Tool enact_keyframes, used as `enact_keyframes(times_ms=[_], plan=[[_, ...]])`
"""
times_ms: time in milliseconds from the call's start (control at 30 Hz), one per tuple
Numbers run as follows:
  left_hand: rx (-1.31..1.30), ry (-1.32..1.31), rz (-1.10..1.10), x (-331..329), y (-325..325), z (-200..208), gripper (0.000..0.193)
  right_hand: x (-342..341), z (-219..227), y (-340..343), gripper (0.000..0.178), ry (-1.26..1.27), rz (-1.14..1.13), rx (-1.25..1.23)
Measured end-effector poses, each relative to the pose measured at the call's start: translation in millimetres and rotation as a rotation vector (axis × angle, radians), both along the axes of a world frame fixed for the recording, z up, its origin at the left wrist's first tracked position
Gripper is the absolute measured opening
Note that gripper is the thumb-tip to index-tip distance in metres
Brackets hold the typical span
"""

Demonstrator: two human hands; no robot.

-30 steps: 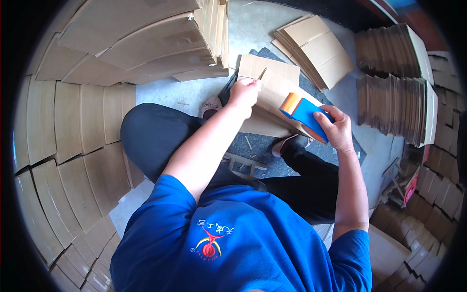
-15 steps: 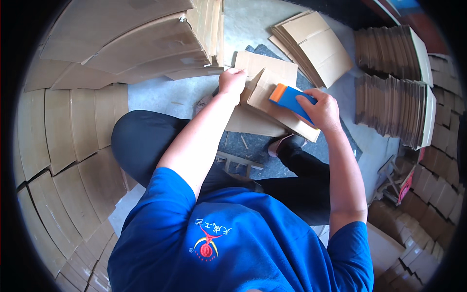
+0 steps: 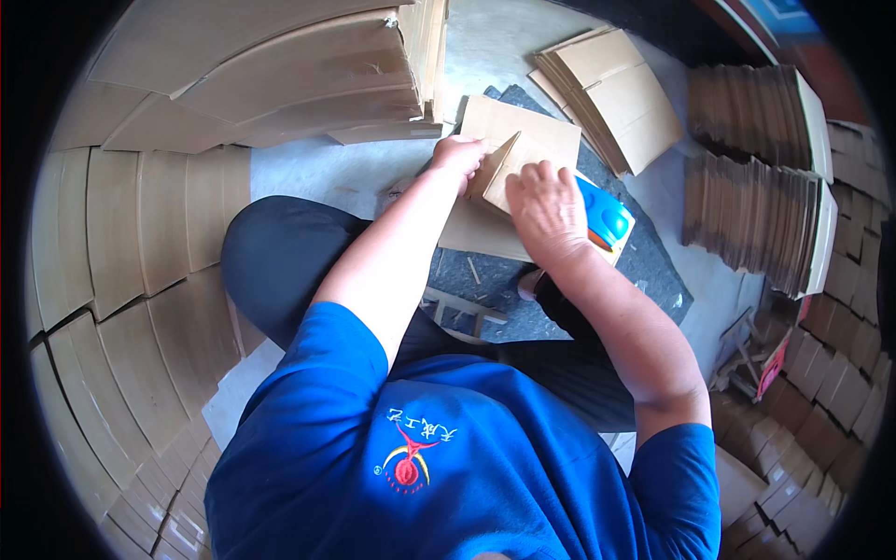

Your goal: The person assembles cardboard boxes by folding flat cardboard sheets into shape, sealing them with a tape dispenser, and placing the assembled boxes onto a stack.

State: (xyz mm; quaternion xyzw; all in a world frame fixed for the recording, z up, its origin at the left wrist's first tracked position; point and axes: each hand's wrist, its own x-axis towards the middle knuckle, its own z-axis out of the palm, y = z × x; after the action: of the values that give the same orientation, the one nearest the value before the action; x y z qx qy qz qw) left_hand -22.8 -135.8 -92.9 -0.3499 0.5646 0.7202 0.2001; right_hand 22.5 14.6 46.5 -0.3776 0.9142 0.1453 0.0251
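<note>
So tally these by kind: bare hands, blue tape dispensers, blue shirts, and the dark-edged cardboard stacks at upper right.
Hands: 2, left hand and right hand
Tape dispenser: 1
Shirt: 1
Cardboard stacks: 2
Total: 6

Left arm point(image 3: 397, 247) extended, left hand point(image 3: 458, 159) curled, right forearm point(image 3: 630, 313) angled inward, right hand point(image 3: 549, 213) palm down

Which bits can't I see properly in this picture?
All in the head view:
Part of the blue tape dispenser: the right hand blocks it.
What is under the right palm: the hand itself covers it.
Exactly what the left hand touches: its curled fingers look too small to tell.
Most of the right shoe: behind the right forearm.
The leftmost stacked cardboard: cut off by the dark rim.
</note>
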Motion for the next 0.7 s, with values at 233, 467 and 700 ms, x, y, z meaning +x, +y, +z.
enact_keyframes(times_ms=[233,467,700], plan=[[0.023,0.031,-0.018,2,-7,-4,0.019,13,-58,-51,0.056,-0.239,-0.135,0.384],[0.020,0.076,0.009,2,-1,-9,0.017,8,-77,-48,0.054,-0.283,-0.221,0.316],[0.201,0.046,0.103,4,18,-46,0.016,12,-64,-45,0.046,-0.220,-0.203,0.174]])
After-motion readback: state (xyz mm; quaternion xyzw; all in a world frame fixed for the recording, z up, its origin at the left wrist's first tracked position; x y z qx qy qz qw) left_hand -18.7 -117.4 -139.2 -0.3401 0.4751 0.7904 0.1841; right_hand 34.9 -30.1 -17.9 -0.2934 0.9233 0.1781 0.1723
